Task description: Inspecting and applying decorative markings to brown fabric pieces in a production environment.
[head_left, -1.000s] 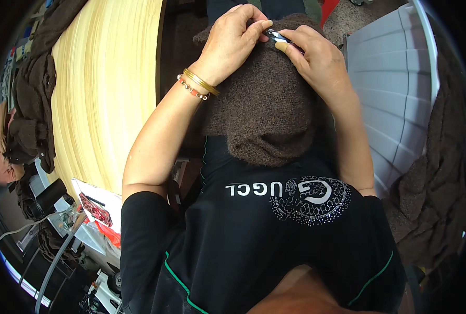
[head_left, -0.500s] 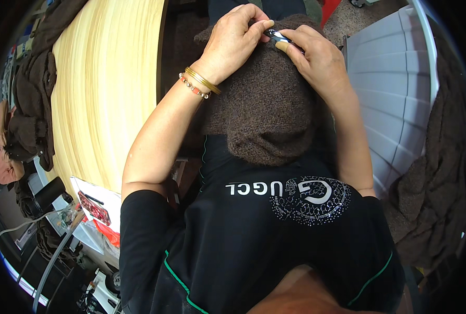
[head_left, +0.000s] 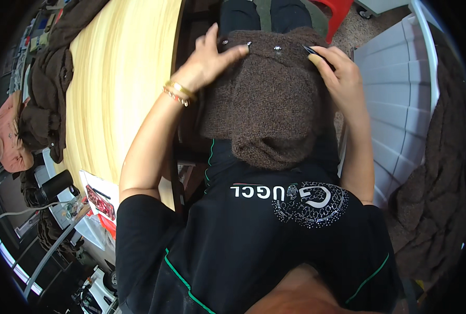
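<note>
A dark brown knitted garment (head_left: pixel 275 99) lies folded across my lap, its far edge flattened out. Along that edge sit shiny, button-like pieces (head_left: pixel 278 48). My left hand (head_left: pixel 208 63) is spread over the far left part of the knit, slightly blurred, with its thumb by one of the shiny pieces and nothing gripped. At the far right corner, my right hand (head_left: pixel 338 68) pinches a small dark pointed tool (head_left: pixel 310 50). Its tip points left over the knit; most of it is hidden in the fingers, so its exact kind does not show.
To the left stands a light wood-grain table (head_left: pixel 120 78), with brown knitwear (head_left: pixel 47 78) along its far side. A pale grey plastic bin (head_left: pixel 392 94) is at my right, more brown knitwear (head_left: pixel 426 199) beside it. A red stool (head_left: pixel 339 21) stands beyond. Another person (head_left: pixel 13 136) is at far left.
My hands, close together at the garment's far edge before, have parted. The left moved left and opened; the right moved right, keeping the dark tool. The shiny pieces are now uncovered.
</note>
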A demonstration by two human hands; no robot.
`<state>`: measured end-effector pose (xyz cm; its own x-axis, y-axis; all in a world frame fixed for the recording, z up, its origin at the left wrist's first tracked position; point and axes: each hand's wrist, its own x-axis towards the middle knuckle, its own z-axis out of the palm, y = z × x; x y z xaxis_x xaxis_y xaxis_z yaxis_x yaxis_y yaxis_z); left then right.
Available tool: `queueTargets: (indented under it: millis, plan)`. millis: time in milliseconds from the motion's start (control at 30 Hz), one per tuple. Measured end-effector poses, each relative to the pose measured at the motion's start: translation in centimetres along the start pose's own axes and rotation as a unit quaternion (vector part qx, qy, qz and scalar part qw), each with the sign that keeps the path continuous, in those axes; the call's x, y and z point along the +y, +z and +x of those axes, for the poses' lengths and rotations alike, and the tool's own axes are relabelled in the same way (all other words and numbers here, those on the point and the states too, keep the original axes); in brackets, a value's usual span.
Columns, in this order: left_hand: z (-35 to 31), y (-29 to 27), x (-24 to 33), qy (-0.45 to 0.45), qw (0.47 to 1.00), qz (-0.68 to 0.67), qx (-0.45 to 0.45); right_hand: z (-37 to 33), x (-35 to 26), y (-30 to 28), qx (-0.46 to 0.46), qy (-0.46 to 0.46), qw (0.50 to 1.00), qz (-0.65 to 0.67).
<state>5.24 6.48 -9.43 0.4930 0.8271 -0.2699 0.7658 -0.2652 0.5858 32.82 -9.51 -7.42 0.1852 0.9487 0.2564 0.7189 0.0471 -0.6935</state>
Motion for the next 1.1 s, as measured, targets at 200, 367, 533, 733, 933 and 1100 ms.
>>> queueTargets:
  millis: [200,367,533,733,933,1100]
  plan:
    - [-3.8,3.0,-2.2,-0.042,0.97,-0.212,-0.115,-0.7,1.4,-1.4,-0.01,0.054,0.997,0.061]
    - [-4.1,-2.7,3.7,-0.066,0.962,-0.189,-0.183,-0.7,1.3,-2.9,0.052,0.04,0.987,0.149]
    - [-4.5,-13.3,10.4,0.147,0.969,-0.176,-0.089,-0.8,2.6,-5.4,0.095,0.081,0.979,0.161]
    - [-1.9,-41.5,12.8,0.26,0.963,0.02,0.07,-1.5,5.0,-7.1,0.143,0.088,0.98,0.107]
    - [-4.6,-61.9,8.4,0.126,0.863,0.258,0.416,-2.9,6.0,-6.5,0.154,0.127,0.975,0.096]
    - [-3.1,-58.6,-0.4,-0.205,0.642,-0.076,0.735,-3.5,5.5,-5.8,0.139,0.132,0.976,0.102]
